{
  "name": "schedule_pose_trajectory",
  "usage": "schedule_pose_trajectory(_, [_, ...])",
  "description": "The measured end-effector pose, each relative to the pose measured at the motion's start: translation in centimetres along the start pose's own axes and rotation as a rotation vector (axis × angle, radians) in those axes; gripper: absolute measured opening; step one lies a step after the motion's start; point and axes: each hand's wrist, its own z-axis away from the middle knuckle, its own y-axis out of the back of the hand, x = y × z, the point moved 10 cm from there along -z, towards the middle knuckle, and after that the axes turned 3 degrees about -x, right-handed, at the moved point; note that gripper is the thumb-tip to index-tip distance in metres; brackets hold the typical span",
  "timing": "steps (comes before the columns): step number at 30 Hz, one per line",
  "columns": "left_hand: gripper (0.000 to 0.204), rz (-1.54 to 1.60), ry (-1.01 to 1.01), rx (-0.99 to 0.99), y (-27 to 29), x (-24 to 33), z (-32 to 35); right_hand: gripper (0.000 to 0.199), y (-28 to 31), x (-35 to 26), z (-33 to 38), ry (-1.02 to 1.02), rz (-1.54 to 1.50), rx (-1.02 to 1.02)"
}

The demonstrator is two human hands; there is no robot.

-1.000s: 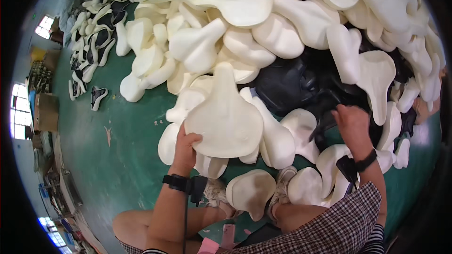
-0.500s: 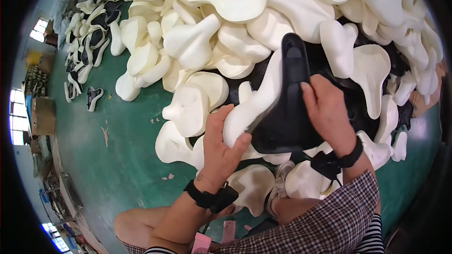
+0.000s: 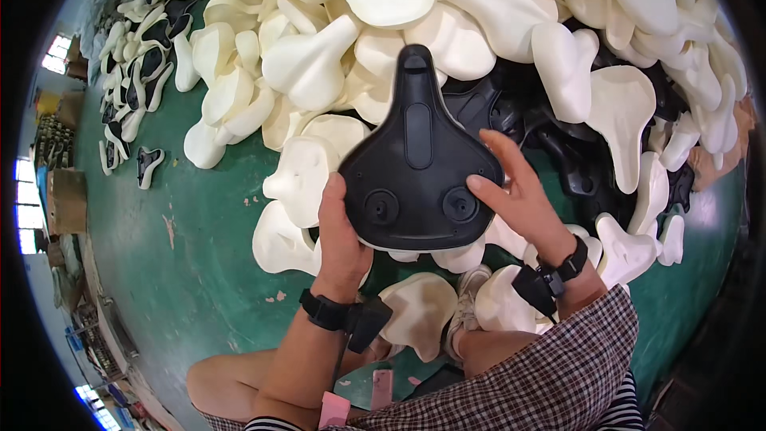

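A: While the person is sitting on the green floor (image 3: 199,263), what are the two hands holding?

B: Both are gripping one black saddle base (image 3: 416,168), held up in front of the person with its underside facing the camera. Its narrow nose is pointing away from the person, toward the heap, and its wide end is lying nearest the wrists.

A: How is each hand placed?

B: The left hand (image 3: 341,235) is clasping the lower left edge of the wide end, thumb lying up along the rim. The right hand (image 3: 519,195) is gripping the right edge, with the fingers spreading over the rim near the right round boss. Each wrist is wearing a black strap.

A: What is lying around the saddle base?

B: A big heap of cream foam saddle pads (image 3: 383,40) is covering the floor beyond and beside the hands. A patch of black saddle bases (image 3: 550,144) is showing through the heap to the right. More pads are lying just beside the person's knees.
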Motion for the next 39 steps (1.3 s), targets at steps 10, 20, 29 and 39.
schedule_pose_trajectory(10, [0.046, -0.210, 0.095, 0.019, 1.2, -2.1, 0.4, 0.043, -2.4, 6.2, 3.0, -0.295, -0.657, 0.144])
schedule_pose_trajectory(20, [0.059, -0.318, 0.152, 0.044, 0.5, -1.0, 0.4, 0.036, -0.3, 6.7, 3.9, -0.310, -0.573, 0.142])
schedule_pose_trajectory(29, [0.046, -0.028, -0.065, -0.041, -0.6, 4.5, -0.2, 0.052, -3.1, 4.0, 5.7, -0.196, -0.315, -0.167])
schedule_pose_trajectory(39, [0.035, -0.004, -0.075, 0.044, 1.2, 4.4, -0.6, 0.055, -3.7, 3.3, 5.2, -0.168, -0.259, -0.216])
